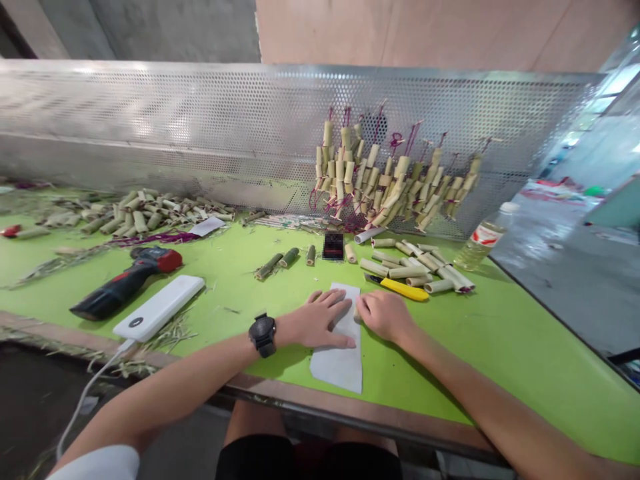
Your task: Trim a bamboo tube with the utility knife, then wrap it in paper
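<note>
A pale, whitish sheet of paper (pixel 340 373) lies on the green tabletop in front of me. My left hand (pixel 323 317) rests flat on it, fingers spread, pressing it down. At the sheet's right edge, my right hand (pixel 385 315) is closed around a short bamboo piece (pixel 357 309), of which only a small end shows. Just beyond that hand lies a yellow utility knife (pixel 405 289) with its dark tip to the left. Several cut bamboo tubes (pixel 413 263) are piled behind the knife. Three greener bamboo pieces (pixel 289 257) lie farther left.
Strung bamboo figures (pixel 385 177) hang on the perforated metal panel (pixel 200 127). A bottle of yellowish liquid (pixel 483 237) stands at the right edge. To the left are a cordless drill (pixel 135 280), a white power bank (pixel 160 308) with a cable, and a heap of bamboo pieces (pixel 140 213).
</note>
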A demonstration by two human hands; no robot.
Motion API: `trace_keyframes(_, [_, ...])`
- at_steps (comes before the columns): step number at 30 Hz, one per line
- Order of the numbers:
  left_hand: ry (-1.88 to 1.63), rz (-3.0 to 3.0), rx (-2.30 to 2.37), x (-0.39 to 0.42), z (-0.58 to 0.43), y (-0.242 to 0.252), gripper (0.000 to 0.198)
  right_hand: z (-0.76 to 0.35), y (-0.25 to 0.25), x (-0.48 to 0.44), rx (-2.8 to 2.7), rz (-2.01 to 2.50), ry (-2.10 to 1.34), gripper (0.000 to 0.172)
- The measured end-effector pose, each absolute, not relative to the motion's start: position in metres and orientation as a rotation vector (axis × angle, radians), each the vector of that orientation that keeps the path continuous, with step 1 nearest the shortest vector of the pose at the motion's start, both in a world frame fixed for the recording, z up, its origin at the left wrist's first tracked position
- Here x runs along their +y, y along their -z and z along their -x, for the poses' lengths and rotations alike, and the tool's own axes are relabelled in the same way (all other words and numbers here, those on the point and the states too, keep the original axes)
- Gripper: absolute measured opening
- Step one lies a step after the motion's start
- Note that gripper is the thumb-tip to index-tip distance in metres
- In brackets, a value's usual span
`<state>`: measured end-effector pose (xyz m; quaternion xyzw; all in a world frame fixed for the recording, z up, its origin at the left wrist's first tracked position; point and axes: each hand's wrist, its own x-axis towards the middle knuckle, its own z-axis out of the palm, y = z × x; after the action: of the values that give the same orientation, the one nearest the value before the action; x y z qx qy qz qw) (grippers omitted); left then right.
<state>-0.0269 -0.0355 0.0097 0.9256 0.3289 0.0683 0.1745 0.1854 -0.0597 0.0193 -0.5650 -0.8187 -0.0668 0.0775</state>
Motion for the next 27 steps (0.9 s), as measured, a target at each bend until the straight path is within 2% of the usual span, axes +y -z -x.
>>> trace_keyframes(4, [-0.219,-2.632,0.911,-0.0344,0.0276,-0.0081,0.106,-0.1823,-0.0179,-0.0634,-2.537,1.515,0.098,0.046])
trace_keyframes(10, [-0.225,-2.62,0.926,-0.0335,0.0277,-0.0073,0.105,-0.1865,-0.0164,-0.0589,-2.43,1.697,0.197,0.049])
trace_keyframes(15, [-0.236,-2.635,0.904,-0.0334,0.0282,-0.0069,0.105,-0.1847,-0.0131,-0.0606,-2.519,1.508,0.119,0.048])
trace_keyframes(20, [-0.261,-2.633,0.91,-0.0326,0.0288,-0.0049,0.104,-0.1891,-0.0163,-0.0538,-2.384,1.757,0.269,0.047])
trace_keyframes(25, [-0.227,-2.634,0.9,-0.0337,0.0287,-0.008,0.105,-0.1825,-0.0131,-0.0625,-2.511,1.48,-0.02,0.051])
trace_keyframes(27, [-0.23,-2.634,0.907,-0.0343,0.0286,-0.0093,0.105,-0.1828,-0.0148,-0.0624,-2.496,1.542,0.019,0.053])
